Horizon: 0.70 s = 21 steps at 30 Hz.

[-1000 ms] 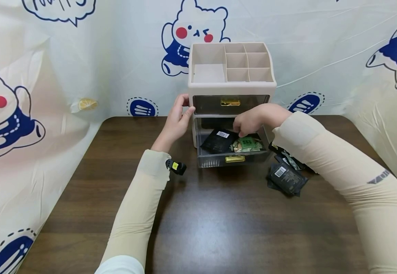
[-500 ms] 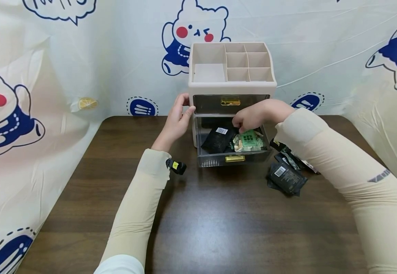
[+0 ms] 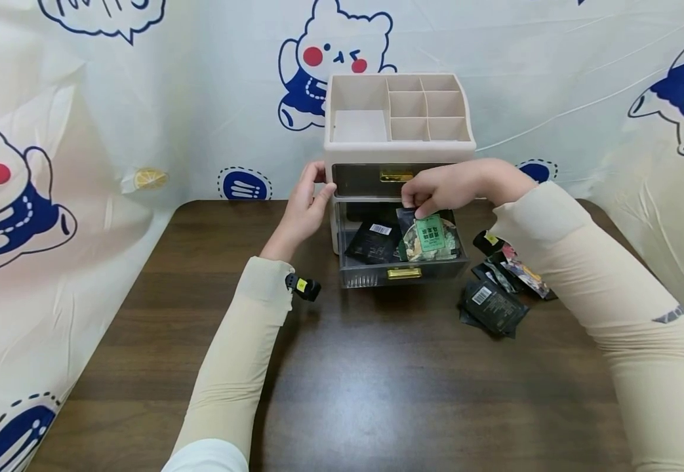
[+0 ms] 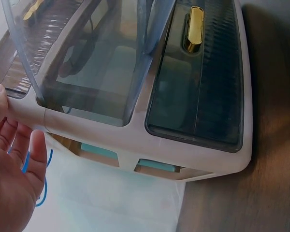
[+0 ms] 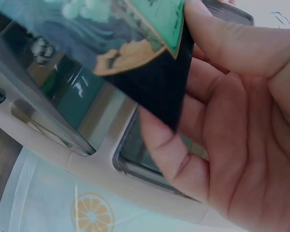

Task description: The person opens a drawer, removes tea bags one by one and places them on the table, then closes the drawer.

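- A cream plastic desktop organizer (image 3: 401,154) with smoky see-through drawers and gold handles stands on a dark brown wooden table (image 3: 318,393).
- One smoky clear drawer (image 3: 365,278) juts from the organizer's front, beneath a closed one; pulled out this far, it gives room for fingers to reach in from above.
- The right hand (image 3: 448,187), in front of the organizer, pinches the upper edge of a flat dark packet with a green label and food picture (image 3: 431,234) between thumb and fingers.
- That packet is over the right half of the drawer, label outward, upper edge raised; held by one edge, probably because a thin sachet is easiest to take there. Whether its lower edge touches anything is hidden.
- The left hand (image 3: 301,213) holds the organizer's left front edge, thumb forward and fingers bent behind, likely to steady it against tugs at the drawer.
- A flat black packet with a white barcode (image 3: 374,244) lies in the drawer's left half.
- Right of the organizer, black barcoded packets (image 3: 498,311) overlap in a loose pile, beside a colourful printed packet (image 3: 527,275) partly under the sleeve; they seem set there to leave the front accessible.
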Available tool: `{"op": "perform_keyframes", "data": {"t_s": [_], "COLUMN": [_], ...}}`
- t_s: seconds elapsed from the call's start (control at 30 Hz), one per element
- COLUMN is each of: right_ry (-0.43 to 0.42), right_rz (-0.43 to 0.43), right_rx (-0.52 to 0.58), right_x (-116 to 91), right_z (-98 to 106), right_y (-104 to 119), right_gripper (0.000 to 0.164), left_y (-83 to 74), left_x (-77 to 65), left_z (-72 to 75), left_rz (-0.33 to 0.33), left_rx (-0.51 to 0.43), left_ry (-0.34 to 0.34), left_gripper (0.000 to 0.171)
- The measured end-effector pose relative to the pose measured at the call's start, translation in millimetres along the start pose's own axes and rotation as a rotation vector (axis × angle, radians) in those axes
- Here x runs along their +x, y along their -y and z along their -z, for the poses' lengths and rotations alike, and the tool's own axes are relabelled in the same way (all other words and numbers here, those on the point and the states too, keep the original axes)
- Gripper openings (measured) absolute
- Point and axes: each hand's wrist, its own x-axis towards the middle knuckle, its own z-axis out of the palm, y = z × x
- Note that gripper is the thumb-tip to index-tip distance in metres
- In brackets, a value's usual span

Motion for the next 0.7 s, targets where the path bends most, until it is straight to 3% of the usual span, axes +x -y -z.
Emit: {"op": "perform_keyframes", "data": {"t_s": [0.33, 0.53, 0.7], "right_ry": [-0.167, -0.310, -0.416], "right_rz": [0.087, 0.087, 0.097], "right_rx": [0.107, 0.163, 0.164], "right_x": [-23, -55, -88], "right_z": [2, 3, -10], "right_y": [-11, -21, -39], "right_gripper": [0.007, 0.012, 0.014], "left_y": [-2.1, -2.5, -3.2], "left_x": [-0.5, -0.6, 0.0], "left_z": [0.1, -0.6, -1.6], "left_rz": [0.038, 0.069, 0.074], "left_rx": [0.001, -0.008, -0.013], "left_ry": [0.004, 0.005, 0.001], "left_gripper": [0.026, 0.027, 0.027]}}
